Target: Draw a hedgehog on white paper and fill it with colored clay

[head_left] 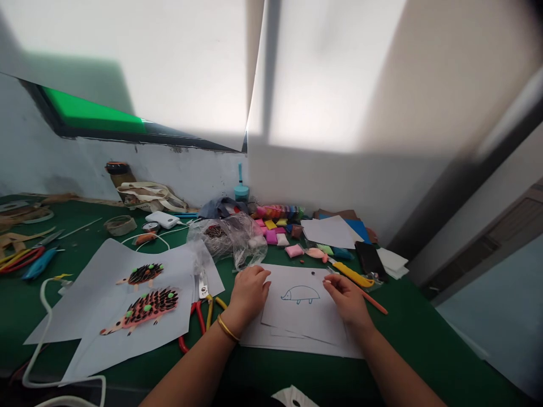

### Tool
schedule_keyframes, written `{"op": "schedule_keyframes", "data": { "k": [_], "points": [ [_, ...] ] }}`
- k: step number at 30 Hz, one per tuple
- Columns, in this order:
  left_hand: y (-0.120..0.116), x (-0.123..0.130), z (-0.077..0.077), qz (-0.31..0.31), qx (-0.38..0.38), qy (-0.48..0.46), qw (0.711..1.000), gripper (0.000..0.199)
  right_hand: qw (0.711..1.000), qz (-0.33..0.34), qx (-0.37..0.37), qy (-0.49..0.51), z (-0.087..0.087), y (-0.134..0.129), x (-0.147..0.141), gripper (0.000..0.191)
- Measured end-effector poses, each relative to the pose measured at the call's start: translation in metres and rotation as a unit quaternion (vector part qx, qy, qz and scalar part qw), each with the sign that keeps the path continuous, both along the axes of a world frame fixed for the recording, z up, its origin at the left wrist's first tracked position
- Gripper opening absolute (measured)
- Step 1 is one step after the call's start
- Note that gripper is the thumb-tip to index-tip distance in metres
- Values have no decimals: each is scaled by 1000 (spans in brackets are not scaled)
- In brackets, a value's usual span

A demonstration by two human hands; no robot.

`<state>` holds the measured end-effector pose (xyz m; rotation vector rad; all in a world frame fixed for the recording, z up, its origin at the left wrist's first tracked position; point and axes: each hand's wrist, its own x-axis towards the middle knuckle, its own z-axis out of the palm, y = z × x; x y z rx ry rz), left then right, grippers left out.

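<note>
White paper [288, 333] lies in front of me, with a blue line drawing of a hedgehog [300, 294] on its top sheet. My left hand [250, 291], a gold bangle at its wrist, rests at the sheet's upper left edge, fingers apart and holding nothing. At the right edge my right hand [345, 294] is closed in a pinch; a small pale bit seems to be at its fingertips, too small to name. A small dark piece [313, 273] sits near the top of the sheet.
Two decorated hedgehogs [150, 308] lie on paper at the left. Red-handled pliers [199, 316] and scissors [204, 288] are beside my left forearm. Behind are a plastic bag [229, 237] and colourful clay packets [271, 234]. A yellow cutter [352, 274] and an orange stick [375, 303] lie right.
</note>
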<state>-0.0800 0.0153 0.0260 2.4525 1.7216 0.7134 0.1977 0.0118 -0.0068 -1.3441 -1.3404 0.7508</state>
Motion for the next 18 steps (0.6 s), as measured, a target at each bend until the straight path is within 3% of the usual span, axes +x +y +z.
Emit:
{"op": "schedule_keyframes", "data": {
  "k": [10,18],
  "points": [
    [-14,15,-8,-53,-51,-116,990,22,998,65,7,11,2,-8,-23,43],
    [-28,31,-9,-117,-117,-249,954,28,969,185,110,-123,17,-28,-51,20]
  ]
}}
